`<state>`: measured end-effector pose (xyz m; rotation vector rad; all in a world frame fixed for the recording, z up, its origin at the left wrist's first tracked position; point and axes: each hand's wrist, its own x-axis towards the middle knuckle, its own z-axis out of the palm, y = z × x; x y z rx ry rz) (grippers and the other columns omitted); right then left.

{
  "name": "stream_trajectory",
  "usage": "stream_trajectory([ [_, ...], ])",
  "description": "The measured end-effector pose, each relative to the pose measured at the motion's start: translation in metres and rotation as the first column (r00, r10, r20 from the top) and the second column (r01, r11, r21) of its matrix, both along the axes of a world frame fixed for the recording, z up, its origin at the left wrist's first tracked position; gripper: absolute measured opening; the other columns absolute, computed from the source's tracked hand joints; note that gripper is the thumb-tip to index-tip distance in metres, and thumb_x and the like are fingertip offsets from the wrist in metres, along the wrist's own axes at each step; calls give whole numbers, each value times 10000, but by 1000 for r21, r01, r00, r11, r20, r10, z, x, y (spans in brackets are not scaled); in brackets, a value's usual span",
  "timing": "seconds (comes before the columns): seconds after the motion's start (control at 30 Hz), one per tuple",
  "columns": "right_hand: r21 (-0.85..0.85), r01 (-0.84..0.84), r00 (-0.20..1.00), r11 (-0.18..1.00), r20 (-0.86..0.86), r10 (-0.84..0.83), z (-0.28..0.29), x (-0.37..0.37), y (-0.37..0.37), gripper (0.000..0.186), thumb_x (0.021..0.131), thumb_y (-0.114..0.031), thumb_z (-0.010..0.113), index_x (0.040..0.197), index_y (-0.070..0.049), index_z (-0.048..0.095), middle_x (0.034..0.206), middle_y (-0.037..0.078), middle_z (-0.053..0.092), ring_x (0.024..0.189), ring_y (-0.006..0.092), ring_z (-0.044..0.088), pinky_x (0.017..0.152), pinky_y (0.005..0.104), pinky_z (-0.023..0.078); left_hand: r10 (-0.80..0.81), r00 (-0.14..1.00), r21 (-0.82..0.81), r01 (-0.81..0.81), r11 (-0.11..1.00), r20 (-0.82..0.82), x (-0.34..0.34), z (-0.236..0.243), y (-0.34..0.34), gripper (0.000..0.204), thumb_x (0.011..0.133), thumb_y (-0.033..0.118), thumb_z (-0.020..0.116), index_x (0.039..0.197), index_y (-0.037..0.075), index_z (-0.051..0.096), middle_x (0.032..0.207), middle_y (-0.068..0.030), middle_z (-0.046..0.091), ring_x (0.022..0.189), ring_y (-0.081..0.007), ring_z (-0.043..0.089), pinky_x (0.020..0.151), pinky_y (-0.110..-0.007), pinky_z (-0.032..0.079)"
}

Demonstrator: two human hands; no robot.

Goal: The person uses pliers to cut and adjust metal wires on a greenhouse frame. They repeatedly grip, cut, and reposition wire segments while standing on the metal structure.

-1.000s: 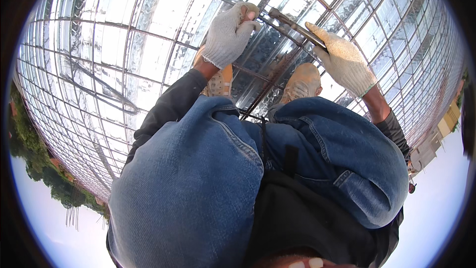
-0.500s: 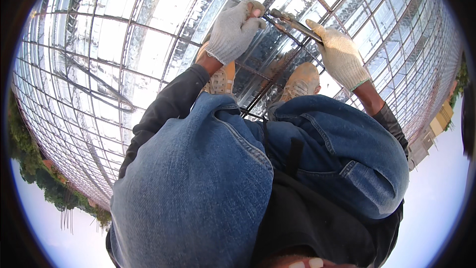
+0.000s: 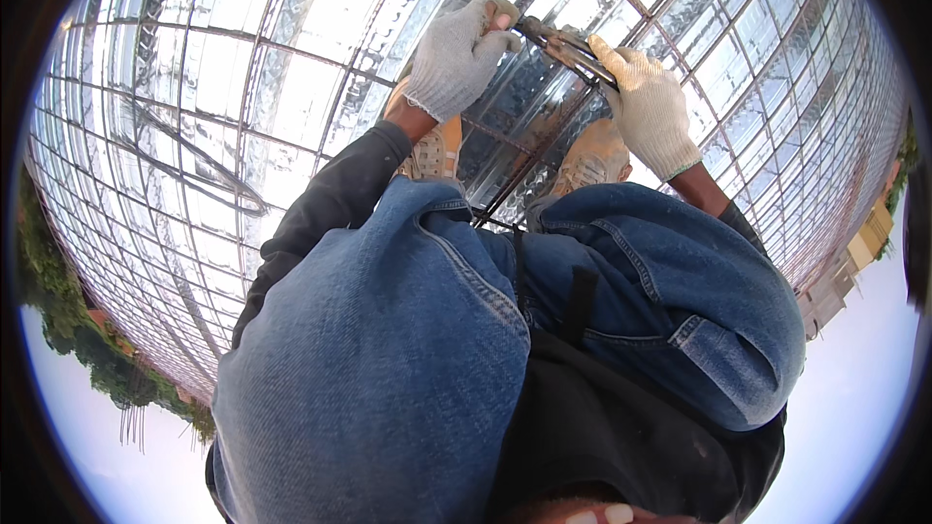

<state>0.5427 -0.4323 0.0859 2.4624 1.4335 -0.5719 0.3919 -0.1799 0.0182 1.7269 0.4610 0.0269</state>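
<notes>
In a worn whitish glove with bare fingertips, my left hand [image 3: 461,56] is pinched closed at a crossing of the rebar mesh [image 3: 345,68]. Whatever lies between its thumb and finger is too small to make out. My right hand [image 3: 652,105], gloved in a cream knit, is wrapped round the handles of dark metal pincers [image 3: 561,45]. Their jaws point left and reach to just beside the left fingertips, over the bars. Part of the handles is hidden in the right palm.
Shiny ribbed metal decking [image 3: 301,102] lies beneath the bars. My tan shoes [image 3: 592,160] stand between my hands and bent knees in blue jeans [image 3: 379,349]. Loose bent rods [image 3: 194,175] lie on the mesh at left. Trees [image 3: 97,359] and a building [image 3: 854,252] show beyond the edges.
My right hand has shifted left, bringing the pincers' jaws closer to the left fingertips. The pincers' handles look more spread. My left hand has stayed nearly in place.
</notes>
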Motion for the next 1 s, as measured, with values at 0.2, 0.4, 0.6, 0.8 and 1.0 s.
stream_trajectory([
  [0.2, -18, -30, 999, 999, 12, 30, -1, -1, -1, 762, 1040, -145, 749, 1735, -264, 459, 1235, 107, 755, 1092, 326, 758, 930, 466, 613, -22, 1000, 41, 22, 999, 3, 1, 3, -1, 390, 1152, 315, 580, 1258, -8, 769, 992, -128, 827, 966, -215, 800, 899, -371, 607],
  [0.4, -74, -161, 970, 984, 171, 172, 2, 0, 2, 866, 1009, -122, 758, 1777, -279, 390, 1167, 99, 744, 1038, 282, 756, 859, 441, 586, -32, 999, 43, 32, 999, 3, 0, 0, 1, 357, 1133, 264, 590, 1271, -17, 761, 1018, -129, 838, 986, -199, 808, 908, -360, 609],
  [0.6, 35, -189, 981, 981, 52, 187, -15, 11, -7, 910, 1016, -156, 769, 1802, -281, 328, 1088, 92, 720, 914, 245, 771, 770, 422, 600, 2, 999, 43, -4, 999, 47, 3, 2, -3, 251, 1088, 200, 586, 1166, 11, 731, 950, -121, 831, 894, -212, 817, 851, -373, 618],
  [0.8, -7, -185, 982, 983, 31, 185, -23, 17, 3, 979, 1007, -161, 792, 1818, -336, 273, 1047, 112, 699, 868, 247, 768, 746, 403, 618, -14, 1000, -5, 14, 1000, -18, 1, 4, 0, 353, 1141, 268, 588, 1276, -8, 763, 1007, -119, 829, 959, -172, 781, 890, -346, 596],
  [1.0, -172, -159, 987, 972, -1, 161, 19, 18, 19, 711, 1114, -286, 677, 1757, -329, 376, 1061, 129, 753, 892, 294, 803, 748, 466, 647, -26, 999, 68, 25, 997, 18, -3, -9, -1, 309, 1109, 247, 606, 1224, 2, 753, 1049, -112, 830, 956, -181, 781, 901, -353, 600],
])
